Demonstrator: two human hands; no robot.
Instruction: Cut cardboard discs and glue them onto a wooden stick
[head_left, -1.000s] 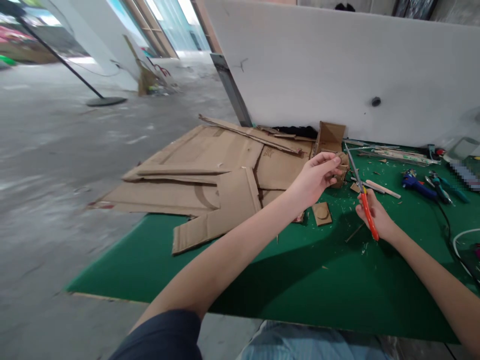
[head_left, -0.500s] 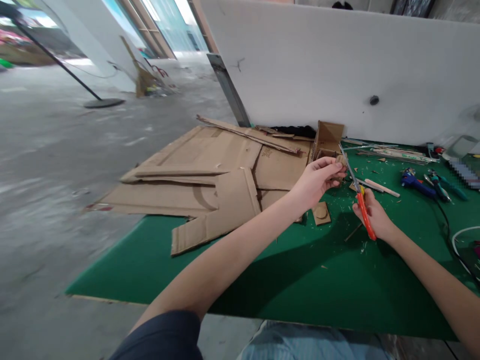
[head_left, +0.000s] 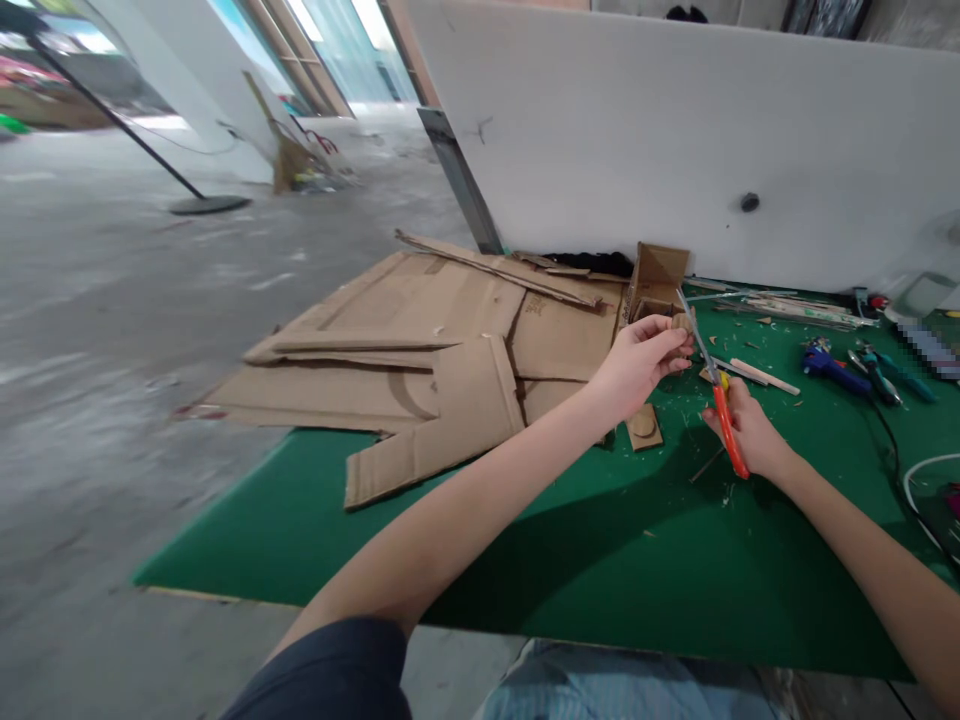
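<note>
My left hand (head_left: 641, 360) pinches a small piece of cardboard (head_left: 682, 322) above the green table mat (head_left: 525, 560). My right hand (head_left: 746, 432) grips orange-handled scissors (head_left: 716, 390), whose blades point up toward that small piece and touch or nearly touch it. A square cardboard piece with a cut circle (head_left: 643, 427) lies on the mat just below my left hand. A small open cardboard box (head_left: 658, 276) stands behind the hands.
Large flat cardboard sheets (head_left: 420, 360) cover the table's left part and overhang its edge. A blue glue gun (head_left: 829, 366), teal pliers (head_left: 889, 378), wooden sticks (head_left: 765, 378) and scraps lie at right. A white panel (head_left: 675, 140) backs the table. A white cable (head_left: 919, 480) curls at far right.
Both hands have shifted slightly; the scissors' blades have moved closer in against the small piece in my left hand. The view has barely moved.
</note>
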